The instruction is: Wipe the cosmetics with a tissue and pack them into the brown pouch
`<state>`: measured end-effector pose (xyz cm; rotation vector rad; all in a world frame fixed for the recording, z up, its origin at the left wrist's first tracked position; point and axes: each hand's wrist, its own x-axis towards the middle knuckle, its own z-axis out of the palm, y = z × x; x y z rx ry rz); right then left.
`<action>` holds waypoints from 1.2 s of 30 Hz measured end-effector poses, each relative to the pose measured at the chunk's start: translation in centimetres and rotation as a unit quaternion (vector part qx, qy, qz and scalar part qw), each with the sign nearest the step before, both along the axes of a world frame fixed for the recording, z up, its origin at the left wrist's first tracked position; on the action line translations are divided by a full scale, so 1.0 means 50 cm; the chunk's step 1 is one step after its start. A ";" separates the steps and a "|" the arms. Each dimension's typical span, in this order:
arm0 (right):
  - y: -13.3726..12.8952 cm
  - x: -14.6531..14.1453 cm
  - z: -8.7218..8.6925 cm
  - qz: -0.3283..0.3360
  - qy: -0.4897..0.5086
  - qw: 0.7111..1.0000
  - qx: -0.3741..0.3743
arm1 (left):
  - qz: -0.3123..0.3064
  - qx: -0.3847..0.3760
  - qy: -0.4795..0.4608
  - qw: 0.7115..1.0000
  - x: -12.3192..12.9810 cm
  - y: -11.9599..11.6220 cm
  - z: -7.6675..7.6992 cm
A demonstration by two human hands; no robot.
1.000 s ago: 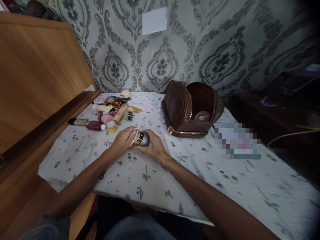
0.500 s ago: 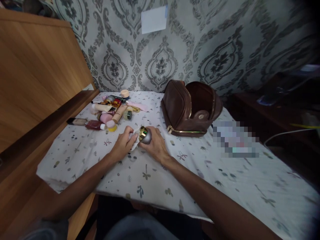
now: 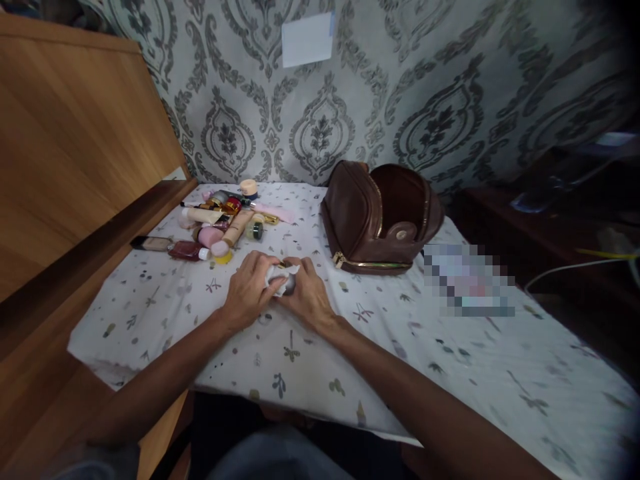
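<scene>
Near the middle of the table, my right hand (image 3: 309,293) is wrapped round a small grey cosmetic jar (image 3: 289,287) with a shiny gold lid. A white wipe (image 3: 277,273) is pinched in my left hand (image 3: 251,287) and pressed against the jar. The wipe and fingers cover most of the lid and the jar's side. Past my left hand lies a cluster of cosmetics, among them a yellow-based jar (image 3: 221,252), a dark red bottle (image 3: 188,251) and a beige tube (image 3: 237,228).
A brown leather bag (image 3: 355,220) stands unzipped at the back right of the cloth-covered table (image 3: 320,373). Beyond it on the right lies a blurred-out flat item (image 3: 470,280). A wooden panel (image 3: 85,133) borders the left side, and a patterned wall (image 3: 320,127) the back.
My left hand has moved right and closed in on the jar, bringing the wipe over its gold lid. My right hand keeps its hold in nearly the same place.
</scene>
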<state>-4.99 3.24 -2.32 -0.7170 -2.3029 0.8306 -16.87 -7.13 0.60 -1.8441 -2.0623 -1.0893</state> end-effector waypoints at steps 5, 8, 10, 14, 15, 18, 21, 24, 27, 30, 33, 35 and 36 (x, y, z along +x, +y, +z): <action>0.023 0.005 0.003 0.069 0.105 0.986 -0.108 | -0.037 -0.031 -0.077 0.996 -0.026 0.005 -0.003; 0.029 0.006 0.012 0.108 0.157 0.965 -0.178 | -0.055 -0.028 -0.159 0.985 -0.040 0.004 -0.001; 0.030 0.007 0.018 0.120 0.172 0.957 -0.199 | -0.067 -0.034 -0.217 0.973 -0.045 0.003 0.003; 0.030 0.008 0.023 0.133 0.176 0.952 -0.210 | -0.064 -0.063 -0.309 0.947 -0.056 0.000 0.014; 0.029 0.009 0.021 0.135 0.174 0.954 -0.205 | -0.058 -0.063 -0.328 0.941 -0.059 0.000 0.016; 0.024 0.008 0.012 0.136 0.151 0.968 -0.147 | -0.031 -0.037 -0.347 0.937 -0.066 0.003 0.016; 0.015 0.004 0.002 0.123 0.103 0.985 -0.064 | 0.007 0.003 -0.300 0.954 -0.061 0.002 0.012; 0.010 0.003 -0.003 0.099 0.060 0.993 -0.029 | -0.021 -0.006 -0.228 0.973 -0.043 -0.004 0.012; 0.011 0.004 -0.001 0.068 0.061 0.995 -0.040 | -0.103 -0.024 -0.147 0.983 -0.023 -0.010 0.012; 0.016 0.006 0.005 0.067 0.078 0.992 -0.079 | -0.171 -0.003 -0.065 0.983 -0.021 -0.011 0.008; 0.022 0.007 0.009 0.081 0.096 0.984 -0.123 | -0.198 0.012 -0.015 0.980 -0.035 -0.007 -0.002; 0.026 0.006 0.011 0.077 0.110 0.980 -0.147 | -0.177 0.012 -0.005 0.984 -0.046 -0.004 -0.010; 0.028 0.006 0.011 0.074 0.117 0.978 -0.155 | -0.160 0.014 -0.003 0.987 -0.050 -0.003 -0.013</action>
